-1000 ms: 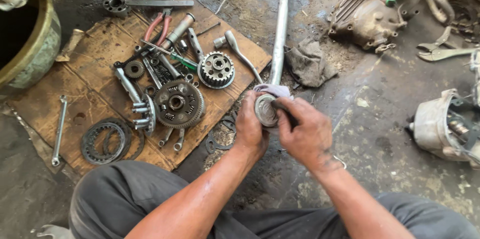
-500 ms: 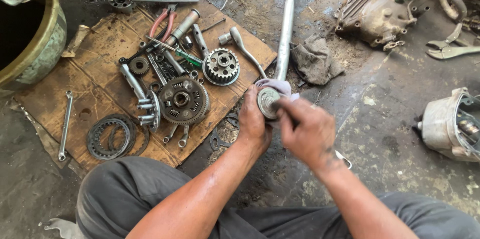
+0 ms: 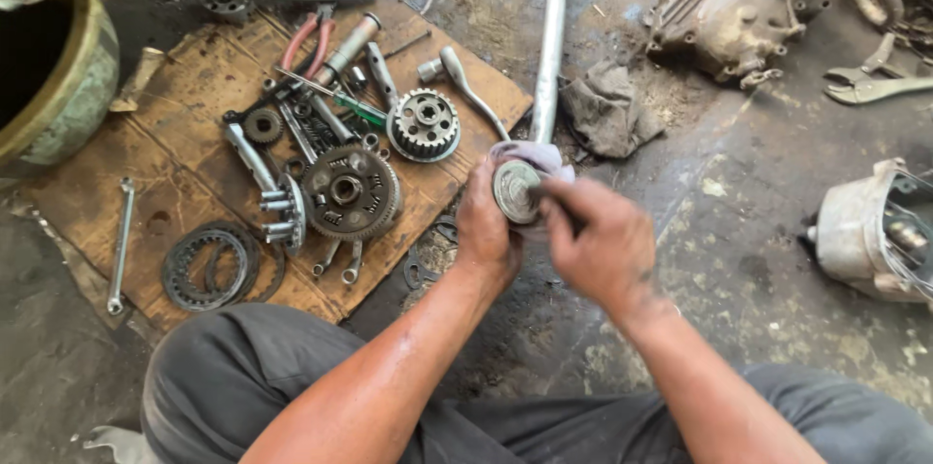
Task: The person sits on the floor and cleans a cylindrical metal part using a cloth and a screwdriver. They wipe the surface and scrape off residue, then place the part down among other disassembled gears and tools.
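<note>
Left hand: the left hand (image 3: 486,226) is closed around a small round grey metal disc part (image 3: 515,190), wrapped behind in a pale, grubby rag (image 3: 535,155), and holds it up just above the floor.
Right hand: the right hand (image 3: 598,245) has its fingertips pinched narrow at the disc's face; what it grips there — if anything — I cannot tell.
Where the part is: between the two hands, in the air over the oily concrete floor (image 3: 739,260), just beside the worn brown cardboard sheet (image 3: 185,182).
Slip risk: both forearms look oily, so the disc could slide out of the rag and drop onto the gritty floor.
Grit risk: dirt from the rag or floor might get into the part's centre.
Clutter risk: the large toothed steel clutch gear (image 3: 350,192) and the smaller sprocket-like gear (image 3: 424,124) lie near — a dropped piece could roll in among them.
</note>
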